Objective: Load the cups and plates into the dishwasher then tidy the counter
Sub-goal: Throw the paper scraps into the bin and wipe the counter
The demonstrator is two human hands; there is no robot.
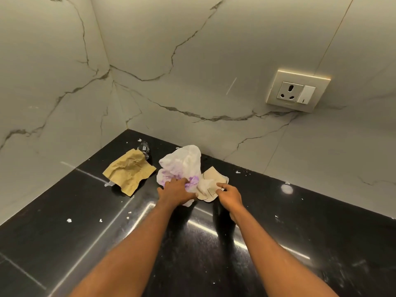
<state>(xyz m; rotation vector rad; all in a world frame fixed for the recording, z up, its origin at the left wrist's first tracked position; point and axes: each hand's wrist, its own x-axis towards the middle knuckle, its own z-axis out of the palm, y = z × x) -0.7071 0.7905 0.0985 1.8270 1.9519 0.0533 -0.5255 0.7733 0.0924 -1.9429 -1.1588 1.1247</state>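
A crumpled white paper with purple stains (182, 163) lies on the black counter (85, 221) near the back wall. My left hand (175, 190) grips its lower edge, fingers closed into the paper. A beige paper piece with dark lines (214, 179) lies partly under the white one on its right. My right hand (229, 197) pinches that beige piece at its near edge. A crumpled brown paper bag (128, 172) lies to the left, apart from both hands. No cups or plates are in view.
A small dark bottle with a label (144, 148) lies behind the brown bag near the corner. White crumbs (69, 220) are scattered over the counter. Marble walls meet at the back left corner. A wall socket with a switch (296, 93) sits at the right.
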